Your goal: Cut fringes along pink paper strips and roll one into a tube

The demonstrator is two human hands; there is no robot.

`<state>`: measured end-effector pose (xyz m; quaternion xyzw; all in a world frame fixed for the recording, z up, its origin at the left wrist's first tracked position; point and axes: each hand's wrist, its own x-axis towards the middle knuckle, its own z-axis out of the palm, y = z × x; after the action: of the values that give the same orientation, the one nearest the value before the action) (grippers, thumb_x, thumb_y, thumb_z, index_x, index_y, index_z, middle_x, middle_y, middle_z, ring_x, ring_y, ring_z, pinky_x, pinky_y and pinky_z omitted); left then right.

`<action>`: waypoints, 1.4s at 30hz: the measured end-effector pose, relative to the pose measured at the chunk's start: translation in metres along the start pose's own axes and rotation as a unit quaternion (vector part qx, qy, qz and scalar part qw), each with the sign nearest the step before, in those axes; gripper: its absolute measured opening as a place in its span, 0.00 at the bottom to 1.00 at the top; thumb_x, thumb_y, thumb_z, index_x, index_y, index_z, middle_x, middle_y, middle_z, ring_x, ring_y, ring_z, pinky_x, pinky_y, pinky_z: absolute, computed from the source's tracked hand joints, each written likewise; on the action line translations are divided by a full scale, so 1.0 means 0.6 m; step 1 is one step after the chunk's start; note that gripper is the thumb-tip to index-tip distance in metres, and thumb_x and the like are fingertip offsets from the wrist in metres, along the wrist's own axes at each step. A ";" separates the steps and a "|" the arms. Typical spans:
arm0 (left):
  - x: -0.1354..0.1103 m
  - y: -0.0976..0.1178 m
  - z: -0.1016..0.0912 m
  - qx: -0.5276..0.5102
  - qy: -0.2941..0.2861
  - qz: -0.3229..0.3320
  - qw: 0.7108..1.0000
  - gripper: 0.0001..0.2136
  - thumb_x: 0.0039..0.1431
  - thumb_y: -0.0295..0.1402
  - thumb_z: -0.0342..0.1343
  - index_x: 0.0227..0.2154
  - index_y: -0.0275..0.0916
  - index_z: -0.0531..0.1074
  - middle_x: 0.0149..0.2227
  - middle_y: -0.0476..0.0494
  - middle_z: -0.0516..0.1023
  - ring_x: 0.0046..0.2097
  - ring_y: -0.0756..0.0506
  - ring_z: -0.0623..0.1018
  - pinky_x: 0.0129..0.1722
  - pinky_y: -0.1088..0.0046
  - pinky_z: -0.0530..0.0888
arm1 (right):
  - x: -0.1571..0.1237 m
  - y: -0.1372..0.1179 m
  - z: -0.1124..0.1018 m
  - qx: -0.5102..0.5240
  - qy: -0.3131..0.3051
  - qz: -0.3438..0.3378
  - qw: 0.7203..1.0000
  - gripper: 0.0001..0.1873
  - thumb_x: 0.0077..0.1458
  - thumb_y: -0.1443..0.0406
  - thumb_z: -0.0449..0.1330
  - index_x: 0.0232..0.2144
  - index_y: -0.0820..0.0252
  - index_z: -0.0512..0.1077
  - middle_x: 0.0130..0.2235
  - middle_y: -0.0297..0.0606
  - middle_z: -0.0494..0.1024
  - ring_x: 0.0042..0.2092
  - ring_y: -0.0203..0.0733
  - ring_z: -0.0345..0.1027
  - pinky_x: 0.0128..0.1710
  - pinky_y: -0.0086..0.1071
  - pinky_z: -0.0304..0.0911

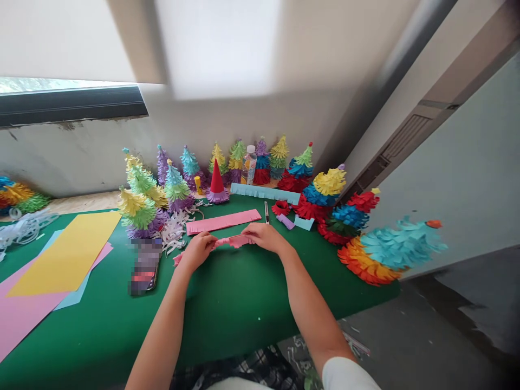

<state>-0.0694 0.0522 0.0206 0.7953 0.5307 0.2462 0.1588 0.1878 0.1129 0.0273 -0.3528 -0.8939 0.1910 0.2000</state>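
Between my hands stretches a pink fringed paper strip point(233, 240), its cut edge curling. My left hand point(199, 250) pinches it near the left part, with a loose end showing beyond the wrist. My right hand point(262, 236) grips the other end between thumb and fingers. Just behind lies a second pink strip point(223, 221), flat on the table. A pen-like cutter point(266, 212) rests beyond my right hand. Farther back are a light blue fringed strip point(266, 193) and a red cone with a purple fringe point(217, 184).
Fringed paper trees point(140, 203) line the back and right, among them a blue and orange one point(385, 250). White paper shreds point(176, 230) and a phone point(144, 268) lie left of my hands. Coloured sheets point(67, 252) spread across the green table point(227, 303). A bottle point(249, 165) stands behind.
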 end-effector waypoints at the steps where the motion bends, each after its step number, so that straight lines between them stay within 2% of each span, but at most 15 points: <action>1: -0.002 0.001 -0.004 -0.001 -0.011 -0.005 1.000 0.11 0.57 0.22 0.50 0.36 0.35 0.77 0.34 0.42 0.75 0.35 0.47 0.75 0.36 0.73 0.69 | -0.001 0.003 -0.003 0.019 -0.012 -0.001 1.000 0.11 0.57 0.70 0.54 0.38 0.60 0.76 0.38 0.41 0.78 0.40 0.41 0.71 0.41 0.32 0.64; 4: -0.006 0.006 -0.015 -0.007 -0.049 -0.012 0.999 0.13 0.55 0.20 0.49 0.38 0.37 0.77 0.32 0.45 0.77 0.35 0.47 0.75 0.36 0.75 0.68 | -0.005 0.001 -0.010 0.079 -0.053 0.005 0.995 0.11 0.57 0.68 0.54 0.39 0.62 0.76 0.38 0.42 0.78 0.40 0.40 0.72 0.41 0.32 0.65; 8: -0.009 0.009 -0.021 -0.012 -0.095 -0.015 0.995 0.13 0.52 0.20 0.49 0.32 0.38 0.78 0.31 0.47 0.77 0.33 0.48 0.75 0.34 0.76 0.68 | -0.011 -0.010 -0.013 0.140 -0.105 0.035 0.984 0.11 0.58 0.66 0.53 0.39 0.62 0.75 0.39 0.40 0.78 0.40 0.40 0.72 0.41 0.31 0.65; 12: -0.011 0.005 -0.020 -0.016 -0.121 -0.017 0.992 0.11 0.50 0.22 0.51 0.30 0.37 0.77 0.33 0.46 0.76 0.33 0.49 0.74 0.32 0.77 0.68 | -0.018 -0.018 -0.009 0.151 -0.147 0.031 0.977 0.11 0.59 0.67 0.52 0.37 0.61 0.74 0.37 0.38 0.78 0.39 0.39 0.70 0.39 0.30 0.64; 14: -0.012 0.003 -0.020 -0.020 -0.134 -0.019 0.991 0.11 0.49 0.22 0.50 0.29 0.37 0.77 0.31 0.48 0.75 0.32 0.49 0.74 0.31 0.78 0.67 | -0.019 -0.020 -0.005 0.139 -0.153 0.028 0.978 0.10 0.58 0.68 0.52 0.37 0.61 0.74 0.37 0.39 0.77 0.38 0.39 0.70 0.38 0.30 0.64; 19: -0.016 0.002 -0.023 -0.016 -0.136 -0.030 0.990 0.12 0.49 0.22 0.50 0.29 0.39 0.77 0.26 0.50 0.75 0.30 0.49 0.73 0.30 0.77 0.68 | -0.015 -0.019 0.005 0.095 -0.140 -0.006 0.986 0.09 0.58 0.67 0.54 0.36 0.61 0.74 0.37 0.40 0.76 0.38 0.39 0.69 0.38 0.31 0.64; 23: -0.011 0.012 -0.016 -0.007 -0.091 -0.039 0.995 0.11 0.50 0.25 0.53 0.33 0.38 0.78 0.37 0.43 0.76 0.38 0.46 0.75 0.40 0.73 0.70 | -0.012 -0.015 0.014 0.041 -0.113 -0.034 0.992 0.10 0.59 0.66 0.54 0.35 0.61 0.76 0.35 0.41 0.76 0.39 0.41 0.68 0.40 0.33 0.63; 25: -0.002 0.022 -0.005 -0.006 -0.078 -0.043 0.996 0.12 0.53 0.26 0.52 0.37 0.37 0.78 0.39 0.41 0.76 0.40 0.45 0.75 0.42 0.71 0.70 | -0.014 -0.015 0.017 0.028 -0.106 -0.030 0.994 0.11 0.60 0.66 0.54 0.36 0.60 0.76 0.35 0.41 0.75 0.38 0.41 0.68 0.39 0.32 0.63; 27: 0.010 0.037 0.010 -0.007 -0.080 -0.043 0.996 0.13 0.55 0.27 0.51 0.39 0.37 0.78 0.37 0.41 0.77 0.38 0.45 0.76 0.41 0.71 0.71 | -0.017 -0.017 0.019 0.017 -0.097 -0.018 0.995 0.11 0.60 0.66 0.53 0.37 0.59 0.76 0.37 0.40 0.74 0.37 0.39 0.69 0.37 0.30 0.63; 32: 0.037 0.071 0.042 -0.004 -0.102 -0.048 0.994 0.11 0.52 0.23 0.52 0.32 0.38 0.80 0.33 0.43 0.78 0.35 0.46 0.75 0.40 0.73 0.70 | -0.018 -0.019 0.019 -0.033 -0.087 -0.025 0.995 0.10 0.59 0.67 0.55 0.35 0.57 0.77 0.36 0.39 0.74 0.38 0.40 0.69 0.36 0.30 0.61; 42: 0.046 0.092 0.050 0.009 -0.124 -0.128 0.984 0.09 0.49 0.24 0.54 0.29 0.37 0.79 0.27 0.43 0.79 0.30 0.46 0.75 0.31 0.74 0.68 | -0.020 -0.021 0.019 -0.075 -0.088 -0.042 0.992 0.10 0.55 0.72 0.57 0.36 0.56 0.76 0.37 0.38 0.74 0.39 0.39 0.68 0.33 0.28 0.59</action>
<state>-0.0017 0.0564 0.0304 0.7468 0.6065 0.1187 0.2457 0.1830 0.0934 0.0210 -0.3107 -0.9338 0.1455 0.1012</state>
